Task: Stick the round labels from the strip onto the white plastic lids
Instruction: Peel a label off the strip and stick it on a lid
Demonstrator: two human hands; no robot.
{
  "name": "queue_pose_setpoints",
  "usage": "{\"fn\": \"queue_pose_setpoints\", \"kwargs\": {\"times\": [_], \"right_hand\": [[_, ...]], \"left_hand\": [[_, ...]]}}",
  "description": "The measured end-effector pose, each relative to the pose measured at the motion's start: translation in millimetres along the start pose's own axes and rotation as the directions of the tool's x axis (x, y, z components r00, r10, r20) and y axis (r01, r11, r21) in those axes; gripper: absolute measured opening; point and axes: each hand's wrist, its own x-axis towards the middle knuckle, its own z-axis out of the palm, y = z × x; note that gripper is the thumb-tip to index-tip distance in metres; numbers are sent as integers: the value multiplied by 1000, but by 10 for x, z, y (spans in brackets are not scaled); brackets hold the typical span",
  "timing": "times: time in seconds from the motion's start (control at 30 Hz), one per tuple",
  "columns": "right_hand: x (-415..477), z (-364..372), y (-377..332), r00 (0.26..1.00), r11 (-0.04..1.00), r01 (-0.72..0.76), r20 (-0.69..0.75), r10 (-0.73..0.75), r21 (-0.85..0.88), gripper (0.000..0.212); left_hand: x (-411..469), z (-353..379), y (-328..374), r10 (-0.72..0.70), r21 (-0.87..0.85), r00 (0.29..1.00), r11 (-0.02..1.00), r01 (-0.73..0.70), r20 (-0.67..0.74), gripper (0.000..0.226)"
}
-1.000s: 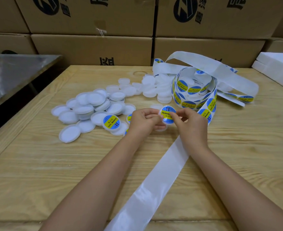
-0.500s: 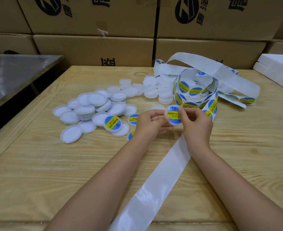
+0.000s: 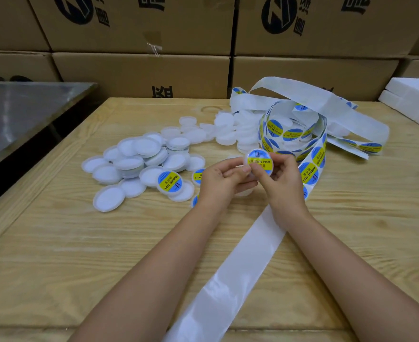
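A bare white backing strip [image 3: 230,275] is laid across the pale wooden table [image 3: 55,255], running under the right forearm. Above it, 1 round white plastic lid [image 3: 259,160] bearing a blue-and-yellow round label is pinched between the fingertips of the left hand [image 3: 224,180] and the right hand [image 3: 283,178], both closed on its rim. A labelled lid [image 3: 170,183] is seen left of them, against a heap of plain white lids [image 3: 139,156]. Beyond, the coiled label strip [image 3: 294,134] is piled before brown cardboard boxes [image 3: 141,72].
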Motion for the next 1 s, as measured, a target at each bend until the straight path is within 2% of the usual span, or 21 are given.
{"fn": "queue_pose_setpoints", "kwargs": {"times": [0.13,0.27,0.4,0.57,0.73,0.9,1.0], "right_hand": [[-4,-32,-26,995,995,79,55,-82,57,29],[6,-80,-60,992,988,116,32,-120,97,14],[-5,-82,-81,997,986,64,-40,-59,154,11],[21,-69,-59,983,985,-50,-169,78,164,26],[22,-64,-2,959,997,-79,-273,74,-10,39],[-9,-24,17,977,991,-36,-215,8,-129,44],[-23,-36,26,986,991,-6,-166,-16,-132,45]], "left_hand": [[45,-70,26,-35,-77,999,996,35,-3,13],[62,-112,25,-59,-59,998,997,58,-8,12],[56,-121,30,-18,56,1000,998,17,20,14],[16,-56,17,2,170,999,985,-9,44,13],[-23,13,-16,-22,212,998,977,10,53,16],[-50,44,-22,-29,183,999,983,21,38,14],[-57,65,-16,-30,170,999,985,24,35,13]]}}
